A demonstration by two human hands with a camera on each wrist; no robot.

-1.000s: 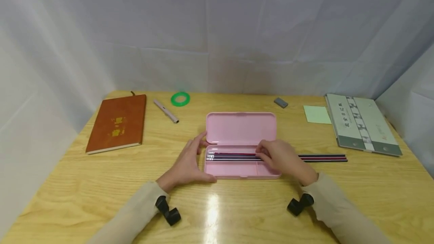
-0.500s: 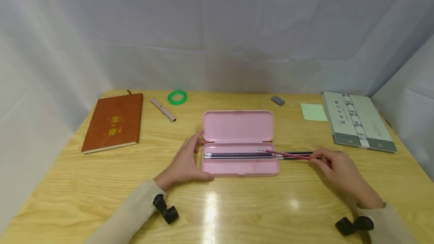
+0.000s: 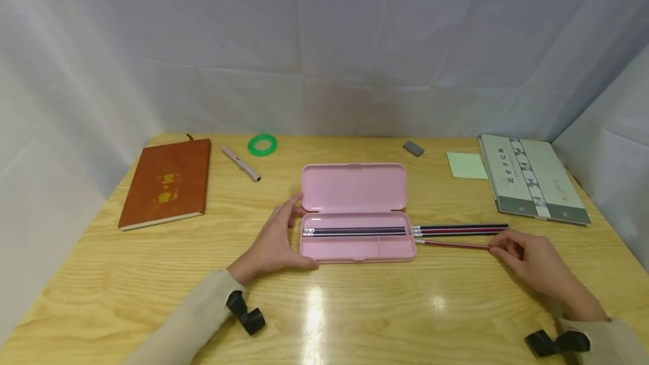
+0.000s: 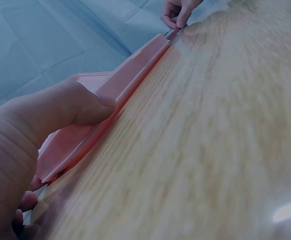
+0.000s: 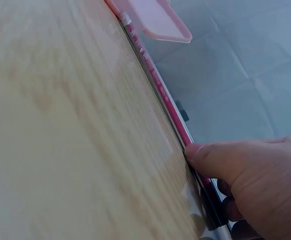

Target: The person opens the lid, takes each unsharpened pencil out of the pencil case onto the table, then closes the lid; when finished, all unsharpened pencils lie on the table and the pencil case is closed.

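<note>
A pink pencil case (image 3: 339, 250) lies with its lid (image 3: 353, 187) folded back. My left hand (image 3: 271, 244) holds its left end, thumb (image 4: 88, 107) at the front rim and fingers toward the hinge side. Inside the long back compartment are dark pencils (image 3: 355, 232), silver ends to the left. To the right of the case, my right hand (image 3: 537, 261) pinches the right end of a red pencil (image 3: 453, 244). That pencil's silver end is right at the case's edge. Just behind it lie several dark and red pencils (image 3: 461, 228) side by side.
At the left are a brown notebook (image 3: 164, 185), a pen (image 3: 240, 163) and a green tape ring (image 3: 262, 145). A grey eraser (image 3: 413, 148), green sticky notes (image 3: 467, 165) and a grey-green notebook (image 3: 534, 179) sit toward the back right. White cloth (image 3: 345, 44) hangs behind the table.
My right hand has drawn the red pencil out from over the case to the right and lowered it in front of the other pencils. The left hand keeps its hold.
</note>
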